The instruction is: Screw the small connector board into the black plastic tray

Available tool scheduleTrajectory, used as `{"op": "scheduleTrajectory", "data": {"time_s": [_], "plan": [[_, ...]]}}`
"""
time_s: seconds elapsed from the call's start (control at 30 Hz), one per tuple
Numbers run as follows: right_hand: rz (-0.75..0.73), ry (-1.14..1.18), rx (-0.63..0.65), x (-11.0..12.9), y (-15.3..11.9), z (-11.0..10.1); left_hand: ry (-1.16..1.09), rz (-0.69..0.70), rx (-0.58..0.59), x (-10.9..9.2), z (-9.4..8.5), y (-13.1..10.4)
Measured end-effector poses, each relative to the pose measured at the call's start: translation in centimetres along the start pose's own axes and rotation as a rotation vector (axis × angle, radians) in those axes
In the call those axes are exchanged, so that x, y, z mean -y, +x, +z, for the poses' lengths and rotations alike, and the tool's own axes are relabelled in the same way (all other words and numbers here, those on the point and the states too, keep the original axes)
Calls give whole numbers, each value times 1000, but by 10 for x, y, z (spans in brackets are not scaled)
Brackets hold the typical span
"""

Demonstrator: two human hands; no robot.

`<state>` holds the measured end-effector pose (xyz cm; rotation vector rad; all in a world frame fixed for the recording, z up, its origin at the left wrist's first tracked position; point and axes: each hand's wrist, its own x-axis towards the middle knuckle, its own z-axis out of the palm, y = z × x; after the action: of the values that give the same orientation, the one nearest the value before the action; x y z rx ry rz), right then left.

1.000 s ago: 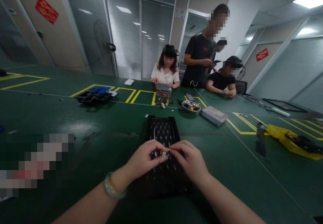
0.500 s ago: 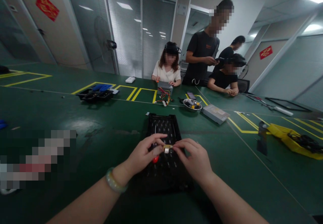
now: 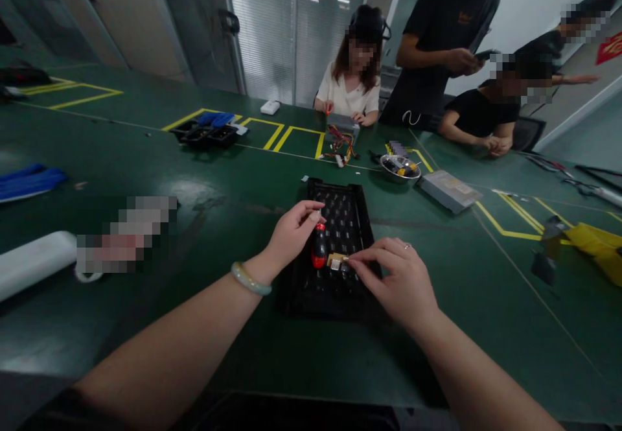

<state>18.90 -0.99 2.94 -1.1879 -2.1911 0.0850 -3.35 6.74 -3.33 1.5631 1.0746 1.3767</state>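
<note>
A black tray (image 3: 365, 223) with a patterned bottom lies on the green table in front of me. My right hand (image 3: 401, 279) pinches the edge of a small yellowish board (image 3: 335, 261) with a white part, over the tray. A red and black screwdriver (image 3: 319, 247) lies in the tray, left of the board. My left hand (image 3: 294, 229) is above the tray's left side, thumb and forefinger pressed together near the screwdriver's upper end; what they hold, if anything, is too small to make out.
A metal bowl (image 3: 399, 168) and a grey metal box (image 3: 449, 191) stand behind right. Black bins (image 3: 207, 134) sit back left, blue gloves (image 3: 29, 183) far left. Across the table a person (image 3: 352, 87) works on a grey box with wires; others are further right.
My left hand has moved off the board, which my right hand alone now holds. The screwdriver shows more fully. The view has tilted down and turned left.
</note>
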Motion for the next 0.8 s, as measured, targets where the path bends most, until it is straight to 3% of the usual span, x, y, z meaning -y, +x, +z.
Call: {"op": "scheduleTrajectory", "data": {"time_s": [0.4,0.8], "plan": [[80,163,418,18,-10,15,63,34,18,6,1,2],[117,147,486,18,-11,22,85,41,30,5,0,1]]}}
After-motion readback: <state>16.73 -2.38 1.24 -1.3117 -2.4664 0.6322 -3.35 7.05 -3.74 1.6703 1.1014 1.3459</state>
